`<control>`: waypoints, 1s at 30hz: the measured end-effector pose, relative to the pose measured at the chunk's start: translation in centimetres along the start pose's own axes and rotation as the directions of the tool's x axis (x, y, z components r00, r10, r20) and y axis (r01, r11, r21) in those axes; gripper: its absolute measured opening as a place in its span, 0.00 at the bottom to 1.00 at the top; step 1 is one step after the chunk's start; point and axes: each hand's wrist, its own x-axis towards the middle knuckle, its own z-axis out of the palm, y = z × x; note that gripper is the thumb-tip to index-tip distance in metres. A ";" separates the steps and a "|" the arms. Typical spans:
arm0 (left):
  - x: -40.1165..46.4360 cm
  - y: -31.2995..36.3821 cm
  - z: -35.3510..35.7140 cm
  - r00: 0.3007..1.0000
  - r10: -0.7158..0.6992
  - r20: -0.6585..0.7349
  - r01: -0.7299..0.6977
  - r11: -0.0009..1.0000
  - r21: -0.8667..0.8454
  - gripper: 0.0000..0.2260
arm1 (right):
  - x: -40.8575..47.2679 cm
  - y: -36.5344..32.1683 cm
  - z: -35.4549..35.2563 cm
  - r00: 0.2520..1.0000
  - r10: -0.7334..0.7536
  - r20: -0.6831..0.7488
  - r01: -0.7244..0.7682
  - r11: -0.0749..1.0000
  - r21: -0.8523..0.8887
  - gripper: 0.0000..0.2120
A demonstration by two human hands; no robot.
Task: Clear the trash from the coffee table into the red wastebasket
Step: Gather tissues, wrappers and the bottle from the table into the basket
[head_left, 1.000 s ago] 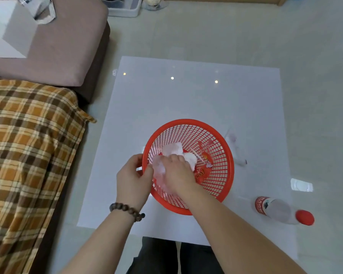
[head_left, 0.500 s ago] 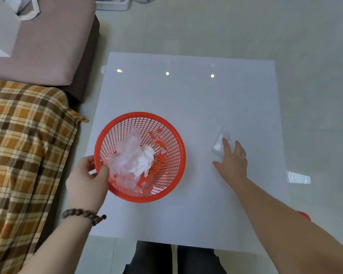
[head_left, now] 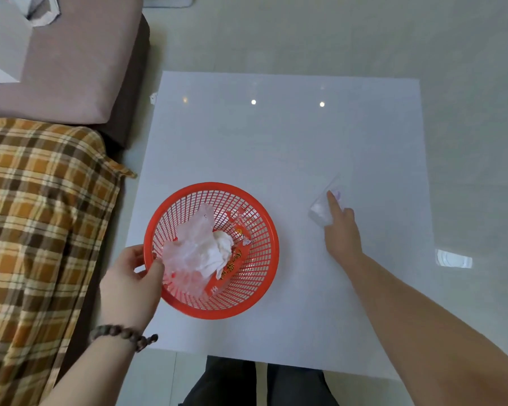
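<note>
The red mesh wastebasket (head_left: 255, 276) sits on the white coffee table (head_left: 276, 148), near its front left. Inside lie a crumpled clear plastic bag (head_left: 188, 247), a white tissue (head_left: 217, 256) and an orange wrapper (head_left: 232, 265). My left hand (head_left: 132, 282) grips the basket's left rim, thumb inside. A clear plastic cup (head_left: 320, 208) lies on its side at the table's right. My right hand (head_left: 340, 230) rests on the cup, index finger stretched over it, fingers closing around it.
A plaid-covered sofa (head_left: 35, 230) and a mauve cushion (head_left: 71, 63) with a white box (head_left: 3, 45) stand to the left. The table's front edge is close to my dark trousers (head_left: 247, 382). Glossy floor tiles surround the table.
My left hand slid the basket to the left. My right hand left the basket, reached right to the clear cup and now touches it. The bottle has gone out of view.
</note>
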 end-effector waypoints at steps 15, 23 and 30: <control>-3.4 4.1 -1.4 0.991 0.087 0.101 -0.070 0.984 -0.167 0.06 | -15.0 -15.1 -1.7 0.817 -0.473 0.331 0.441 0.881 0.170 0.30; -6.3 4.3 -0.9 0.972 0.170 0.161 -0.127 0.960 -0.248 0.06 | -16.4 -14.2 -2.6 0.807 -0.322 0.495 0.436 0.890 -0.131 0.42; -7.1 5.9 0.8 0.968 0.139 0.209 -0.098 0.977 -0.192 0.06 | -20.0 -7.1 -10.5 0.891 -0.386 -0.238 0.412 0.909 0.070 0.19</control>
